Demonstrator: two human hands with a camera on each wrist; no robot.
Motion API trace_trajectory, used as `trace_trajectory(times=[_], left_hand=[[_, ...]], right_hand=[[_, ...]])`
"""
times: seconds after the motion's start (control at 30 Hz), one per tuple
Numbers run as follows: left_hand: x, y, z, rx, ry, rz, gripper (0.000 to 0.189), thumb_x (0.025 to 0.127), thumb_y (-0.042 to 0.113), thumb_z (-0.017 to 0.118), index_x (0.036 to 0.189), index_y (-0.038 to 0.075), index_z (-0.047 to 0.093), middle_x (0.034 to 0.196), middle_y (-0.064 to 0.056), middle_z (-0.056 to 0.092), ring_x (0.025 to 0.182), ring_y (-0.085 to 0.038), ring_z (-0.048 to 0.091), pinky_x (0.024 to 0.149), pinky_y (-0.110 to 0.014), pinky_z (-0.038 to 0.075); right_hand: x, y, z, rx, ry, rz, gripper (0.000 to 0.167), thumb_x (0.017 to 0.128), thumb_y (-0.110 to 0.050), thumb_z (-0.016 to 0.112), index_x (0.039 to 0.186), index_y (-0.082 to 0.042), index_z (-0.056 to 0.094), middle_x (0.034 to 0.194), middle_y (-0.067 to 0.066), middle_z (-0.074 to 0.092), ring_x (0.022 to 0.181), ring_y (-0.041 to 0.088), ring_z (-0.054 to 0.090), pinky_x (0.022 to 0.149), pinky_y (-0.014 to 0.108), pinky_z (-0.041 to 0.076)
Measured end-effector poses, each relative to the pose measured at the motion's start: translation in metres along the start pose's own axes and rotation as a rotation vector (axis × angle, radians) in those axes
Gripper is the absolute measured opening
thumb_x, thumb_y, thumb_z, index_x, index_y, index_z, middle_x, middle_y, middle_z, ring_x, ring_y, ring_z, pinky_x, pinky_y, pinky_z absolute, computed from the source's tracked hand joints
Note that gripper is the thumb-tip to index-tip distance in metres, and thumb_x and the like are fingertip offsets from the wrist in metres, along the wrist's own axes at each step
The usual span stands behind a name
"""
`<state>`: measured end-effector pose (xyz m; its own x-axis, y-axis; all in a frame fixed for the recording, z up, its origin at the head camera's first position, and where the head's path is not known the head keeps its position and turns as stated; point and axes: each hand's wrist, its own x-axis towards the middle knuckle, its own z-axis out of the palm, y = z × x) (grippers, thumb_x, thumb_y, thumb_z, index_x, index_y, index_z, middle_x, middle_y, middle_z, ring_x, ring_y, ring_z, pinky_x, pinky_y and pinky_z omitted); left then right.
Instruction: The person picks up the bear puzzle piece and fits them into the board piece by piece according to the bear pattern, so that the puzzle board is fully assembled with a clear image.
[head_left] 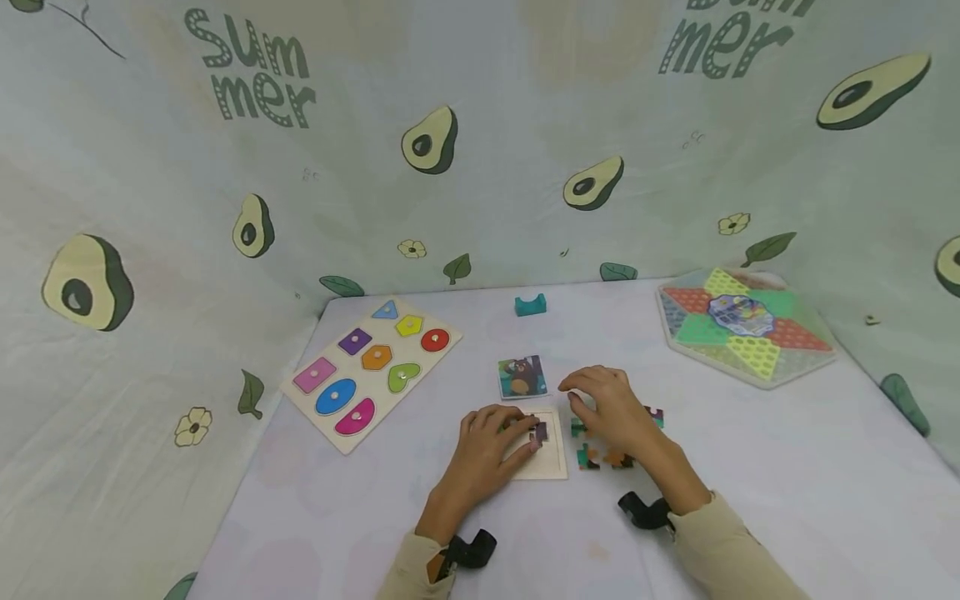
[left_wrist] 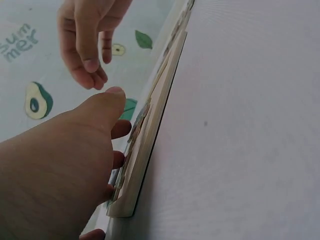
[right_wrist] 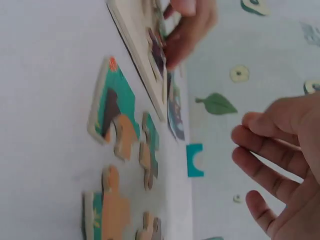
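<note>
My left hand (head_left: 483,454) rests over a small wooden puzzle tray (head_left: 553,468), its fingertips at a dark purple jigsaw piece (head_left: 540,432) inside. In the right wrist view those fingertips touch the purple piece (right_wrist: 157,54); part of the tray is hidden under the hand. My right hand (head_left: 611,412) hovers to the right of the tray, fingers loosely bent, holding nothing. Beneath and beside it lie several loose jigsaw pieces (head_left: 588,457), orange, green and brown, some covered by the hand. A square bear picture (head_left: 522,377) lies just behind the tray.
A shape board (head_left: 307,408) with coloured knobbed shapes lies at the left. Farther back stands a teal notched block (head_left: 531,306). The hexagonal game board (head_left: 750,329) sits at the back right. A printed avocado cloth (head_left: 495,225) hangs behind the table.
</note>
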<state>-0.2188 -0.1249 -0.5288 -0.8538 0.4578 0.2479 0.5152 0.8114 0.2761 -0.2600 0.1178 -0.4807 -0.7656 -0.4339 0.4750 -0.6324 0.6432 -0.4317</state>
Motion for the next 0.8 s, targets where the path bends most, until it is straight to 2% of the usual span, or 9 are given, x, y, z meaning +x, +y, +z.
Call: trace_trajectory(times=[0.13, 0.27, 0.4, 0.53, 0.8], left_hand=[[0.0, -0.001, -0.001, 0.025, -0.025, 0.002, 0.052, 0.099, 0.063, 0.044, 0.141, 0.034, 0.058, 0.137, 0.008, 0.052, 0.135, -0.021, 0.038, 0.109, -0.053, 0.03], [0.0, -0.002, -0.002, 0.03, -0.041, -0.001, 0.056, 0.098, 0.067, 0.043, 0.141, 0.035, 0.057, 0.139, 0.009, 0.051, 0.136, -0.021, 0.038, 0.11, -0.053, 0.029], [0.001, -0.001, -0.001, 0.001, -0.049, 0.007, 0.059, 0.098, 0.066, 0.043, 0.145, 0.032, 0.053, 0.141, 0.008, 0.05, 0.137, -0.021, 0.038, 0.111, -0.053, 0.028], [0.0, -0.001, 0.0, -0.019, -0.043, 0.008, 0.06, 0.099, 0.063, 0.043, 0.147, 0.028, 0.051, 0.144, 0.008, 0.049, 0.137, -0.02, 0.038, 0.111, -0.052, 0.028], [-0.001, -0.002, -0.005, -0.009, -0.047, -0.008, 0.057, 0.1, 0.059, 0.046, 0.147, 0.026, 0.051, 0.144, 0.008, 0.05, 0.137, -0.02, 0.038, 0.112, -0.05, 0.029]], right_hand=[[-0.006, 0.006, -0.001, 0.041, -0.022, 0.014, 0.013, 0.091, -0.003, 0.072, 0.102, -0.007, 0.075, 0.108, 0.004, 0.071, 0.108, 0.027, 0.061, 0.096, 0.054, 0.039], [-0.009, 0.006, 0.004, 0.056, -0.053, -0.014, 0.018, 0.087, -0.007, 0.078, 0.104, -0.008, 0.074, 0.11, 0.003, 0.07, 0.109, 0.027, 0.06, 0.094, 0.056, 0.039], [-0.011, 0.0, 0.013, 0.045, -0.177, -0.049, 0.03, 0.084, -0.017, 0.082, 0.112, -0.012, 0.073, 0.113, 0.0, 0.069, 0.112, 0.025, 0.058, 0.092, 0.057, 0.036], [-0.012, -0.003, 0.023, 0.001, -0.28, -0.057, 0.032, 0.086, -0.021, 0.08, 0.116, -0.015, 0.072, 0.116, -0.002, 0.069, 0.112, 0.021, 0.058, 0.09, 0.051, 0.037], [-0.007, 0.0, 0.027, -0.082, -0.209, -0.067, 0.026, 0.082, -0.021, 0.082, 0.106, -0.014, 0.074, 0.109, -0.002, 0.069, 0.105, 0.02, 0.06, 0.087, 0.046, 0.038]])
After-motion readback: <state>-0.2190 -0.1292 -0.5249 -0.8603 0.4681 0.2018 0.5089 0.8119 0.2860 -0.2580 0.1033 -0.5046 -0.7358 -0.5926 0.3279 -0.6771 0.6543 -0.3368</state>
